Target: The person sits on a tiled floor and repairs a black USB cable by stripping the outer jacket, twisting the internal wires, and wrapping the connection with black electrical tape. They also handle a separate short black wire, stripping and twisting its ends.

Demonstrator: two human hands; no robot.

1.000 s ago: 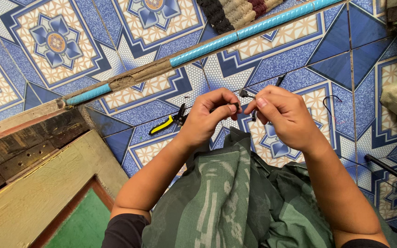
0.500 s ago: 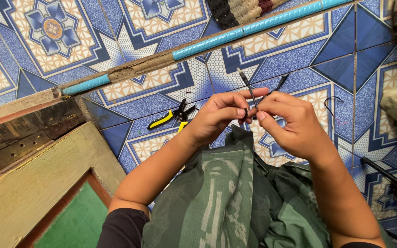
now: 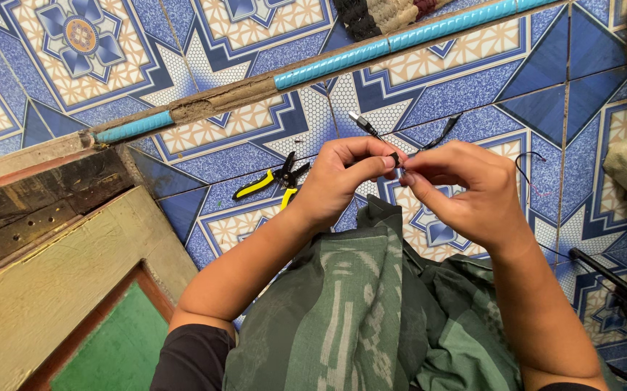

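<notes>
My left hand (image 3: 342, 177) and my right hand (image 3: 465, 188) meet in front of me, fingertips pinched together on a small piece with thin black wires (image 3: 397, 161). One wire end with a silver tip (image 3: 362, 123) sticks up to the left, another black end (image 3: 447, 132) sticks up to the right. Both hands hover above green patterned cloth (image 3: 371, 304) over my lap. Yellow-handled wire strippers (image 3: 273, 181) lie on the tiled floor just left of my left hand.
The floor is blue and cream patterned tile (image 3: 487, 80). A blue-wrapped pole (image 3: 371, 51) lies across it at the back. A wooden door frame (image 3: 52, 275) sits at the lower left. Black cables (image 3: 617, 289) run along the right, and a thin loose wire (image 3: 531, 163) lies nearby.
Both hands have shifted slightly rightward and down in view, still pinching the wired piece. The wire ends now point outward above the fingers. The camera has tilted a little.
</notes>
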